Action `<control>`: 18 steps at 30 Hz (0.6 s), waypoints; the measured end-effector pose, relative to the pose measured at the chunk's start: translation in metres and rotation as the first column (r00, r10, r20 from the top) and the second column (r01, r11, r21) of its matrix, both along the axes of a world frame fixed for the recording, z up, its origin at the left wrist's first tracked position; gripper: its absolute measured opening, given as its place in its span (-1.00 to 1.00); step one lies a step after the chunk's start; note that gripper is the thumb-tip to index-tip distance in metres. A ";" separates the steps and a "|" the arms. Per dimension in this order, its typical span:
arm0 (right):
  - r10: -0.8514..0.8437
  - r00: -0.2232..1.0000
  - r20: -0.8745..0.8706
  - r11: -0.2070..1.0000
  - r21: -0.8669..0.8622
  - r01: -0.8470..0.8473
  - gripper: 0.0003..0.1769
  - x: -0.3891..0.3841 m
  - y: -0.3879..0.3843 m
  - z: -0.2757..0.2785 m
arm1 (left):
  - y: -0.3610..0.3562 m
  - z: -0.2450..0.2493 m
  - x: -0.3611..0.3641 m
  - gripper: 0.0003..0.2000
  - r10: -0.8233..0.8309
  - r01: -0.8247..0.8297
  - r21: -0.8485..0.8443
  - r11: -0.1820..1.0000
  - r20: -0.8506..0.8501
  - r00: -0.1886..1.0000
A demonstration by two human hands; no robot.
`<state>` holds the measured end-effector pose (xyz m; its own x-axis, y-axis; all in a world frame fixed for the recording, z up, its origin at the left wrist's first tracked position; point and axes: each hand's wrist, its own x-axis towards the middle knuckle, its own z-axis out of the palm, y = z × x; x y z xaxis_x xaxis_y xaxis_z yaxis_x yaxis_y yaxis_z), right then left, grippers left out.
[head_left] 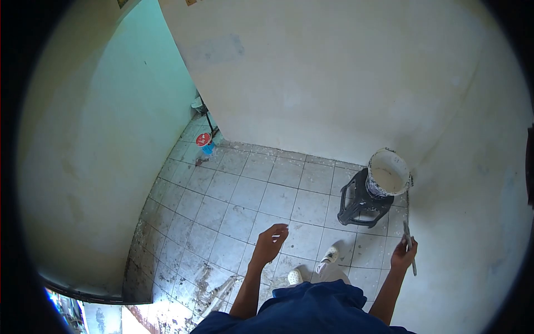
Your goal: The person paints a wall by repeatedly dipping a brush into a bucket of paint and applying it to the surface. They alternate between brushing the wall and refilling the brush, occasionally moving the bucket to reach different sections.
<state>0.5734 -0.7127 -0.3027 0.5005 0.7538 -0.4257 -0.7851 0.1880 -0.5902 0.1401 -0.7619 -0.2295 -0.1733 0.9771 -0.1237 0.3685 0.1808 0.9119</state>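
My left hand [271, 244] hangs in the air over the tiled floor, its fingers loosely bent, with gaps between them and nothing visible held. On the right, close to the wall, my right hand [403, 255] is closed around a slim grey putty knife [408, 234]. The knife is seen nearly edge-on, so its blade shape is hard to make out. Beyond that hand, a splattered white bucket [387, 171] with pale paste inside sits on a dark plastic stool [364, 201].
Pale walls with patches [311, 72] stand ahead, left and right. At the far left corner a red-lidded blue container [205, 143] rests on the stained tile floor [239, 189]. Behind it are a pale container [197, 104] and a dark rod [208, 118].
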 end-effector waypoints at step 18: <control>-0.151 0.979 -0.137 0.988 0.023 0.155 -0.81 0.115 0.137 -0.004 | 0.221 0.020 0.140 -0.76 -0.164 0.171 0.114 0.979 -0.073 0.984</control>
